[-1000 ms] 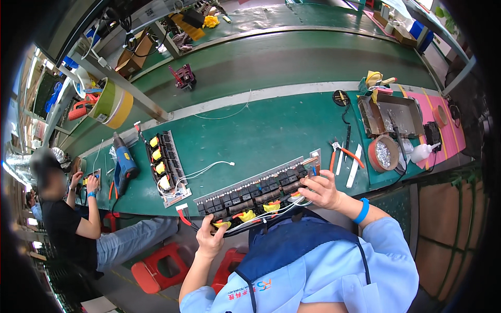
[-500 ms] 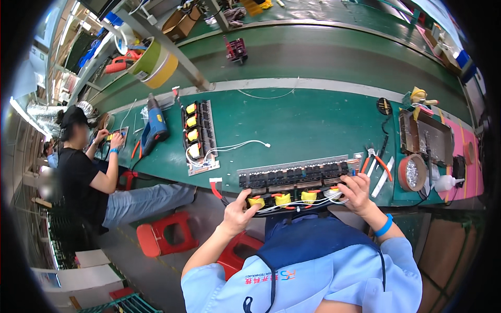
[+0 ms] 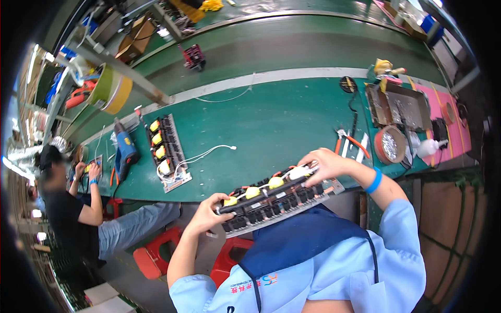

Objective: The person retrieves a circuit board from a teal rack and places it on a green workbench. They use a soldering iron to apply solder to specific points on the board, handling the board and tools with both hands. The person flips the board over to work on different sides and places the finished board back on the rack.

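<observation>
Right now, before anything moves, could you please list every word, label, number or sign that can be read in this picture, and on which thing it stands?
Light blue shirt: coloured logo and lettering on the chest; I do not copy it out.
Green and yellow bucket: small pale label, too small to read.
Blue heat gun: any marking is too small to read.
Held circuit board: any marking is too small to read.

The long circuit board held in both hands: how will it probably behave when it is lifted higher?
The circuit board is probably stiff: it runs straight between the left hand and the right hand. It may feel heavy for its size, as black components crowd it. The exposed yellow-wrapped parts suggest that knocks could damage it.
</observation>
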Motion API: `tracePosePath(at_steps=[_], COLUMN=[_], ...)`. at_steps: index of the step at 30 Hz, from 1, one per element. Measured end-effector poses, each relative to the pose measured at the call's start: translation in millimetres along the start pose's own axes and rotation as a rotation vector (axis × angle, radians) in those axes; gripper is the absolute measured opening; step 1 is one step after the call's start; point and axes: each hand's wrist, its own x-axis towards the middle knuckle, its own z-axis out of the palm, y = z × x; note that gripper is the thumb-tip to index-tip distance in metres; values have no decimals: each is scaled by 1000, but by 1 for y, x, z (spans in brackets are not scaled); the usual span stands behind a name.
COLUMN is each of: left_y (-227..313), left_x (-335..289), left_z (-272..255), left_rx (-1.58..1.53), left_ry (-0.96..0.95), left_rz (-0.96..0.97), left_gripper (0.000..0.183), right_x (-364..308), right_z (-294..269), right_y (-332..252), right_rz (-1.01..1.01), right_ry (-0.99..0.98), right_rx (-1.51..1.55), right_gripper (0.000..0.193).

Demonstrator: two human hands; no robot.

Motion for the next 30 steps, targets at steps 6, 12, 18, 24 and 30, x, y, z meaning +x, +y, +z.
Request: tracePosePath(at_steps=[6, 12, 18, 24, 30], left_y=[-38, -78, -97, -88, -83], left_x=[25, 26, 1, -14, -6], left_z=[-3, 3, 1, 36, 47], left_rx=[-200, -350, -483, 7, -75], left_ry=[-138, -168, 3, 334, 437], left_rz=[-383, -331, -39, 18, 45], left_gripper=[28, 29, 52, 75, 59], right_x=[33, 35, 38, 40, 24], right_z=[6, 17, 25, 12, 12], right_y=[37, 48, 79, 58, 91], right_rz=[516, 602, 622, 755, 597], right_ry=[-314, -271, -239, -207, -44], right_rx=[425, 463, 610, 833, 1275], right_gripper=[28, 29, 32, 40, 51])
